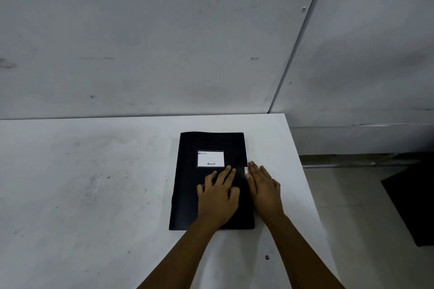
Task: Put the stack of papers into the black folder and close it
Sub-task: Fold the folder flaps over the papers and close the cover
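The black folder [187,185] lies closed and flat on the white table [82,183], with a white label [210,158] on its cover. My left hand [218,197] rests palm down on the cover, fingers spread. My right hand [264,186] lies flat along the folder's right edge, fingertips beside a small metal clasp [246,169]. No papers are visible.
The table's right edge [312,195] runs close to the folder, with floor beyond it. A dark object [413,202] sits on the floor at the right. A grey wall [164,42] stands behind the table.
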